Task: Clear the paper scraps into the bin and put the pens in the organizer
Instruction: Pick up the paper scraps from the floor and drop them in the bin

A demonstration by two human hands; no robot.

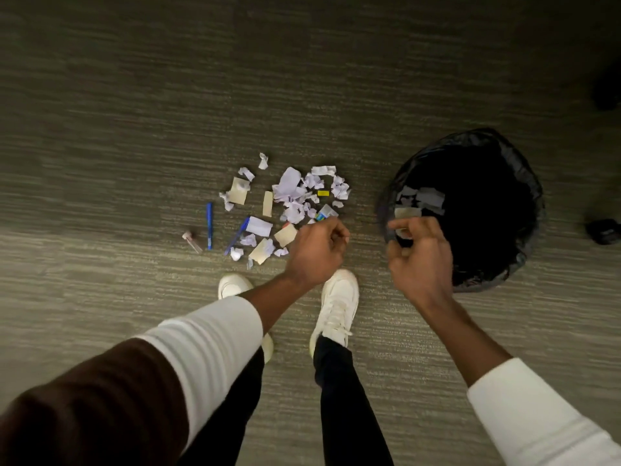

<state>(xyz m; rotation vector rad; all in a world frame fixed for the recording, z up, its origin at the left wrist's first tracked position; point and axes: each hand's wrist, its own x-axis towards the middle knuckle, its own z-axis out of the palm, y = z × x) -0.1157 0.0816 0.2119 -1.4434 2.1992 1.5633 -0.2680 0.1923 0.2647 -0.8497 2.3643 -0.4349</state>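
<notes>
- Standing on grey-green striped carpet (134, 112), a person looks straight down at 2 white sneakers (337, 301) and dark trousers (346, 398).
- A scatter of white, lilac and tan crumpled paper scraps (292, 193) lies on the carpet at 12 o'clock from the shoes, with a small yellow piece (323, 193) among them.
- A blue plastic pen (209, 225) lies at 9 o'clock from the scrap pile, just apart from it, pointing roughly 12 to 6 o'clock.
- A second blue pen (237, 237) lies tilted at the pile's 7 o'clock edge, its upper end tucked under a white folded scrap (260, 226).
- A small clear tube with a pinkish cap (192, 240) rests at 9 o'clock from the first pen, near it.
- A round bin lined with a black plastic bag (524, 183) stands at 3 o'clock from the pile; pale paper pieces (421, 198) show inside near its 9 o'clock rim.
- The left hand (317, 252), in a white sleeve (208, 338) under a brown outer sleeve (90, 408), hangs over the pile's 5 o'clock edge with fingers curled shut; whether it holds anything is unclear.
- The right hand (420, 253), also white-sleeved, hovers over the bin's 8 o'clock rim, fingers loosely curled around a pale scrap (403, 232); motion blur hides the exact grip.
- 2 dark objects (603, 230) sit at the far 3 o'clock edge, too dim to identify.
</notes>
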